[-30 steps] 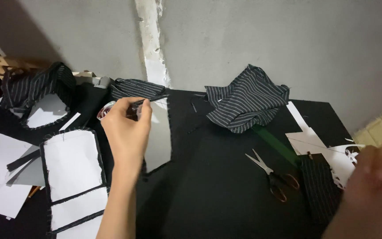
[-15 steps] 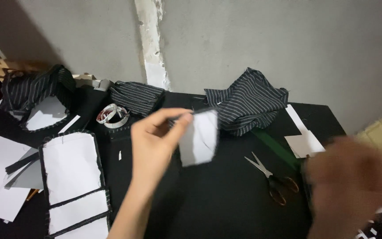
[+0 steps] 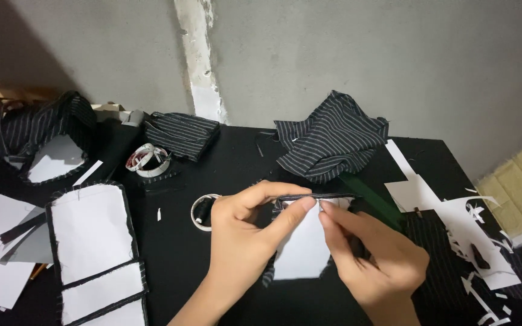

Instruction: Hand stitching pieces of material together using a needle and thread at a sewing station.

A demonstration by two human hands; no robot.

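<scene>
Pinching the folded striped edge of a white fabric panel (image 3: pixel 300 247) near the counter's (image 3: pixel 225 163) front edge, the left hand (image 3: pixel 243 241) and right hand (image 3: pixel 373 256) close fingertips on it, seemingly to keep the fold flat.

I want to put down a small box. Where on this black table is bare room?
Bare patches: between the folded striped cloth and the crumpled striped fabric heap, and between the white fabric-edged panels and the left hand. The right side, with white paper scraps, is crowded.
</scene>
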